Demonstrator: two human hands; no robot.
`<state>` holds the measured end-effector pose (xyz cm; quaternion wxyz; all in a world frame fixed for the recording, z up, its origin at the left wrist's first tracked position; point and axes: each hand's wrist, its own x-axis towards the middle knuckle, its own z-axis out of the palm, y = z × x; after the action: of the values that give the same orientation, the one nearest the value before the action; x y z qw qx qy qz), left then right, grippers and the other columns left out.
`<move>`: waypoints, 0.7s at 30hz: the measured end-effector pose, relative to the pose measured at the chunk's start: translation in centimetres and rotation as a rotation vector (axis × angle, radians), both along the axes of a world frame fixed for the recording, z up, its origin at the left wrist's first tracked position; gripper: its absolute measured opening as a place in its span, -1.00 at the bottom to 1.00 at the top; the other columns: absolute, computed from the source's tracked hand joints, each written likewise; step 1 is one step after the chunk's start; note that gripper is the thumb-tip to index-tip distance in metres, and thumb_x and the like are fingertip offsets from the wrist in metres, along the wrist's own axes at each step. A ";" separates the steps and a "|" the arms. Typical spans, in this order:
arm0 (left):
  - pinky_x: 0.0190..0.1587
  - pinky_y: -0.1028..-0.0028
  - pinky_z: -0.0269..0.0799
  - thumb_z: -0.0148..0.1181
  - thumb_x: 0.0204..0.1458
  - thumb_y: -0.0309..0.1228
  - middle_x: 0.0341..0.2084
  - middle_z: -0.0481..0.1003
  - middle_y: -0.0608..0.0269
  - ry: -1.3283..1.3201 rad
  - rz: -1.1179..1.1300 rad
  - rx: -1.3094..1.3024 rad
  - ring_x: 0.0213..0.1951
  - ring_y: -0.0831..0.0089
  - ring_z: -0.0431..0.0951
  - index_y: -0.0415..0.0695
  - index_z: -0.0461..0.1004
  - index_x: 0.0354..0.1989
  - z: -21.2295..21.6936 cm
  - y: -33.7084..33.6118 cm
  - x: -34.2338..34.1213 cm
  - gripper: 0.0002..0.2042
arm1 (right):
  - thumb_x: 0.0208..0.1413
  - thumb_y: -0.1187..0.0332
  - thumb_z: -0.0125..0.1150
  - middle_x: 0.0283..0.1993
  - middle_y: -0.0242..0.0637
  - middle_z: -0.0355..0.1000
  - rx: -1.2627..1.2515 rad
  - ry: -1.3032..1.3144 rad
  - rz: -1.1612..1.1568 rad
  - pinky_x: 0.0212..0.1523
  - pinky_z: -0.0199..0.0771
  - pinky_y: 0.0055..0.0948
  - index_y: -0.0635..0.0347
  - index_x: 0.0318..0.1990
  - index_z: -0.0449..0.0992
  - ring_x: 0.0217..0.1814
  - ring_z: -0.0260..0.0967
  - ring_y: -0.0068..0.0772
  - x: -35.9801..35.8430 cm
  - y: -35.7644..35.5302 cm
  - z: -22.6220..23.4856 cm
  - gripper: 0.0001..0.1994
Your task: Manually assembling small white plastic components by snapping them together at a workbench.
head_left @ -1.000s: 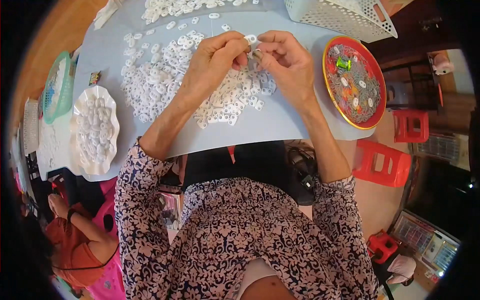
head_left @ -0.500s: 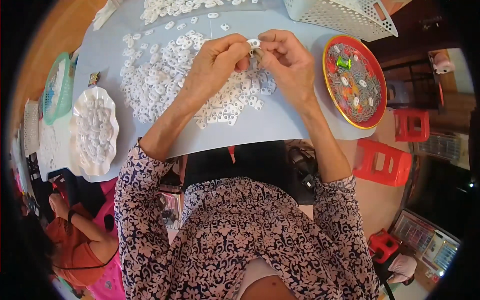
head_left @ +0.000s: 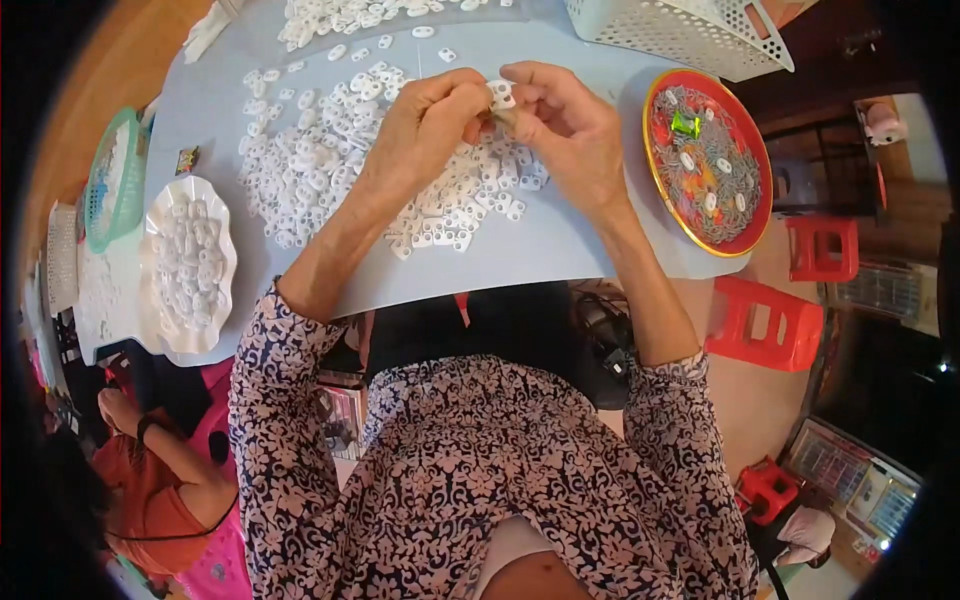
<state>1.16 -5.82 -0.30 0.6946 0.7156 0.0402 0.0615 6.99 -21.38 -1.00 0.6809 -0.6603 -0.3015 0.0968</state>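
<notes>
Between my fingertips, above the table, is a small white plastic piece with two holes (head_left: 501,92). My left hand (head_left: 425,128) pinches it from the left, fingers curled in. From the other side my right hand (head_left: 575,135) grips it between thumb and fingers. Whatever else the fingertips cover is hidden. Beneath and left of my hands spreads a loose pile of similar white two-holed pieces (head_left: 315,165). Right of my right hand stands a red, gold-rimmed tray (head_left: 743,232) with many thin grey metal bits, a few white pieces and a green wrapped item.
A scalloped white dish (head_left: 228,235) of white pieces sits at the left, near a green basket (head_left: 128,190). A perforated basket (head_left: 680,40) occupies the table's far right. Red stools (head_left: 768,325) stand right of the table. Another person (head_left: 165,490) sits at lower left.
The white piece has tilted in my fingers, so its two-holed face shows more. My right hand has shifted slightly left, its fingers a little more raised.
</notes>
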 end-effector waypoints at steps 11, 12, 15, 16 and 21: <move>-0.46 0.58 0.22 -0.11 0.07 -0.38 -0.67 0.26 0.39 -0.027 -0.007 0.015 -0.54 0.66 0.24 -0.24 0.32 -0.58 -0.6 -0.4 -0.2 -0.76 | -0.16 0.49 0.34 -0.53 -0.37 0.40 -0.196 -0.365 -0.072 -0.45 0.39 -0.57 0.19 -0.17 0.48 -0.50 0.35 -0.59 -0.2 0.2 0.0 -0.68; -0.48 0.58 0.20 -0.11 0.07 -0.39 -0.68 0.24 0.39 -0.036 -0.005 0.023 -0.54 0.66 0.22 -0.24 0.30 -0.58 -0.9 -0.4 -0.2 -0.77 | -0.16 0.49 0.34 -0.53 -0.34 0.40 -0.242 -0.445 -0.103 -0.45 0.40 -0.54 0.20 -0.19 0.48 -0.52 0.37 -0.54 -0.3 0.3 0.1 -0.70; -0.51 0.58 0.17 -0.12 0.06 -0.40 -0.69 0.21 0.40 -0.066 0.018 0.042 -0.56 0.67 0.17 -0.24 0.27 -0.59 -1.0 -0.9 -0.1 -0.77 | -0.16 0.49 0.33 -0.51 -0.27 0.42 -0.236 -0.488 -0.119 -0.45 0.42 -0.49 0.21 -0.24 0.45 -0.51 0.40 -0.43 -0.3 0.2 0.1 -0.73; -0.53 0.57 0.15 -0.12 0.06 -0.41 -0.70 0.19 0.41 -0.087 0.043 0.052 -0.57 0.67 0.15 -0.24 0.25 -0.60 -0.9 -1.1 -0.1 -0.78 | -0.16 0.49 0.33 -0.51 -0.27 0.42 -0.235 -0.487 -0.120 -0.45 0.42 -0.49 0.21 -0.24 0.45 -0.51 0.40 -0.43 -0.3 0.2 0.1 -0.73; -0.55 0.55 0.12 -0.13 0.05 -0.43 -0.70 0.16 0.41 -0.062 0.015 0.093 -0.58 0.66 0.12 -0.24 0.23 -0.60 -1.0 -1.2 -0.3 -0.79 | -0.11 0.48 0.32 -0.49 -0.25 0.45 -0.219 -0.564 -0.122 -0.47 0.43 -0.48 0.22 -0.26 0.43 -0.51 0.43 -0.39 -0.2 -0.1 0.0 -0.76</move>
<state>0.88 -6.98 -1.25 0.6610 0.7446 0.0208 0.0908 6.80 -21.44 -0.99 0.4999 -0.7475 -0.4260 -0.0994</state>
